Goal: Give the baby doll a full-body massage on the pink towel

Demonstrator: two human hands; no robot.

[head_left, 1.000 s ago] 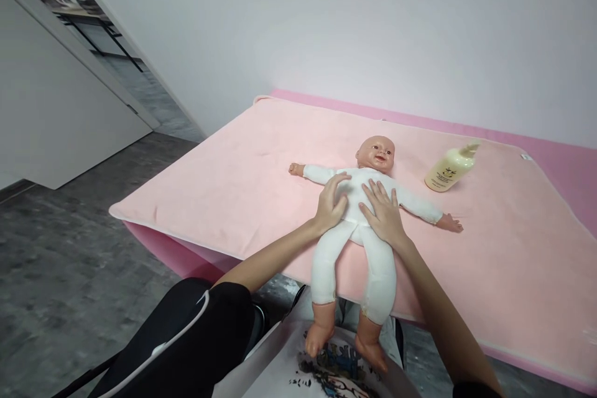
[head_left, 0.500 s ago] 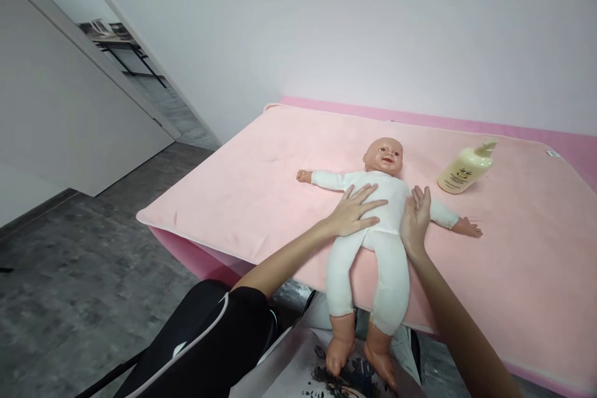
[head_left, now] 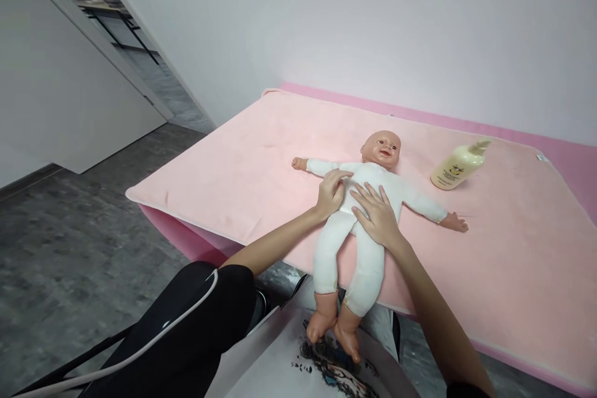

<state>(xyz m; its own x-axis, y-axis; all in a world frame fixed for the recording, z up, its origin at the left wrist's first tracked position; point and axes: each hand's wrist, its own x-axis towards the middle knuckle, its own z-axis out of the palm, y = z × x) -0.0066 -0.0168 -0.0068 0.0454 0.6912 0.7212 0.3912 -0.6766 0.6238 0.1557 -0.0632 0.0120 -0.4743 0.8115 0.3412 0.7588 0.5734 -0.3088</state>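
Note:
A baby doll [head_left: 373, 180] with a white cloth body lies face up, its arms spread and its feet hanging past the near edge of the pink towel [head_left: 242, 174]. My left hand [head_left: 332, 194] rests against the side of the doll's torso, fingers extended over its chest. Flat on the doll's belly lies my right hand [head_left: 377, 214], its fingers spread. Neither hand is gripping anything. A pale yellow pump bottle [head_left: 454, 168] stands on the towel beyond the doll's outstretched arm on the right.
A white wall [head_left: 373, 25] rises behind the table, whose pink cover [head_left: 573, 165] shows around the towel. At the left are a door [head_left: 69, 74] and grey floor [head_left: 88, 230]. A small table [head_left: 109, 9] stands beyond the doorway.
My left hand has drawn back from the belly to the doll's side. My right hand has moved from the other side onto the belly. The doll's legs have shifted left and closer together.

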